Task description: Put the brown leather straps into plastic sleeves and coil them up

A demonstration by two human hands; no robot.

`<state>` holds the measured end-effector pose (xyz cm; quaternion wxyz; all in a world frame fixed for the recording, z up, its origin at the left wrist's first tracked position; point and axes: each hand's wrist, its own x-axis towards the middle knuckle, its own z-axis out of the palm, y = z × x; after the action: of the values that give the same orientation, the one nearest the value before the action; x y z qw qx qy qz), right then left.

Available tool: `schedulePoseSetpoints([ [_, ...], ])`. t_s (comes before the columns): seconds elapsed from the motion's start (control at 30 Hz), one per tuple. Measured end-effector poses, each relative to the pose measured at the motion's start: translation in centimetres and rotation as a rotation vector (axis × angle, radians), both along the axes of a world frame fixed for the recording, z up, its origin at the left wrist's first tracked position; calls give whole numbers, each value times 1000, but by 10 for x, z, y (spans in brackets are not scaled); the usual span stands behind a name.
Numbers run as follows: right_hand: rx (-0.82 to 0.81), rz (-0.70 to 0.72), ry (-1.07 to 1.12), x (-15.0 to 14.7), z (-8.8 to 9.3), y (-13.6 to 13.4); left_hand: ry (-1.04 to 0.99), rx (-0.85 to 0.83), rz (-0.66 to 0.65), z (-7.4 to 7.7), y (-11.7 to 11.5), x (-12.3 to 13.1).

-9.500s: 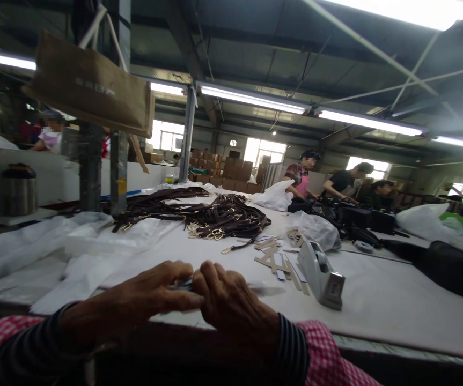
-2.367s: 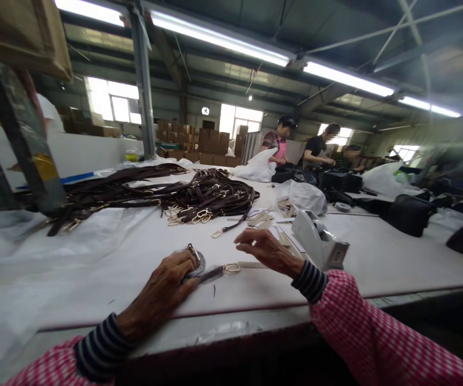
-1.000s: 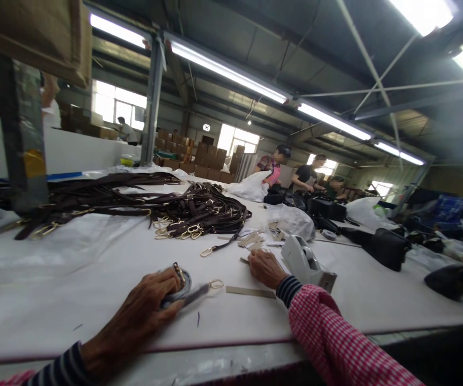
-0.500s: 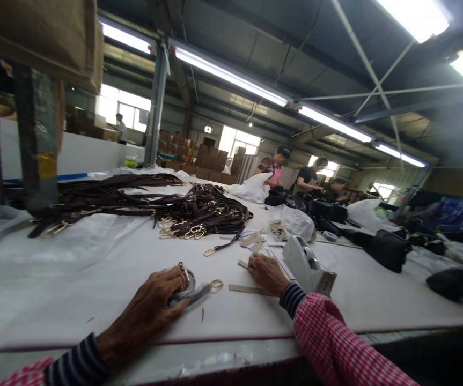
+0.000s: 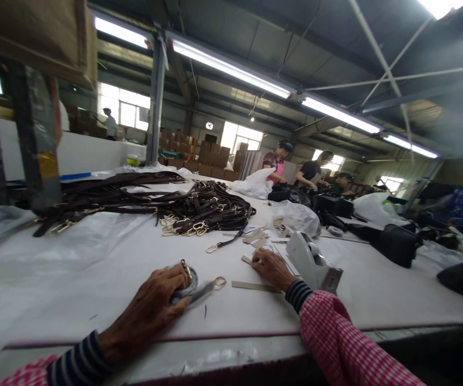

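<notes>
Near the worktop's front edge (image 5: pixel 191 342), the left hand (image 5: pixel 151 300) curls round a wrapped strap coil (image 5: pixel 194 285), metal ring (image 5: pixel 220 282) protruding. Beyond a loose strip (image 5: pixel 255 287), the right hand (image 5: pixel 273 268) bunches over another strip (image 5: pixel 246 259); whether pinched, unclear. Apparent step: picking up this strip. Next move calls for drawing it leftward, where there is room, off the tape dispenser (image 5: pixel 309 260). Farther: dark straps (image 5: pixel 215 209).

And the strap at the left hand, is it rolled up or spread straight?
Mostly rolled up: the grey strap forms a coil at the left hand, with one end and its gold ring sticking out.
</notes>
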<state>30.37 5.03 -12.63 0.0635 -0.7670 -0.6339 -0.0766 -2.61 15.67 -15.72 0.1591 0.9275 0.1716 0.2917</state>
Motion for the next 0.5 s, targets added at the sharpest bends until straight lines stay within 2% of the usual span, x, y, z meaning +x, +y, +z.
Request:
schedulePoseSetpoints([
  [0.5, -10, 8, -92, -1, -7, 6, 31, -25, 10, 0, -2, -2],
])
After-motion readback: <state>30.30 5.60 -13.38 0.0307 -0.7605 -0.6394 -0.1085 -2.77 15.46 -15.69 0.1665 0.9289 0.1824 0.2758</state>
